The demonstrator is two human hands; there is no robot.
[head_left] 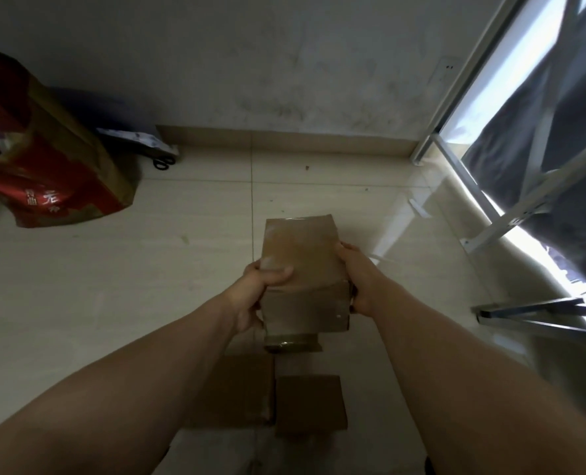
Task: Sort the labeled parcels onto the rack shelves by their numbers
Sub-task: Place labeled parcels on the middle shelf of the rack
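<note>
I hold a brown cardboard parcel (pixel 302 255) above the tiled floor, near the middle of the view. My left hand (pixel 257 293) grips its left side with the thumb across the top face. My right hand (pixel 358 279) clasps its right side. No label or number shows on the faces turned to me. Two more brown parcels lie on the floor below my arms, one on the left (pixel 236 389) and one on the right (pixel 310 404). The white metal rack (pixel 511 214) stands at the right edge, with dark fabric behind it.
A red and gold bag (pixel 44 159) leans against the wall at the far left. Black scissors (pixel 164 162) and a printed packet (pixel 137 138) lie beside it by the skirting. A grey metal bar (pixel 542 313) juts in low on the right.
</note>
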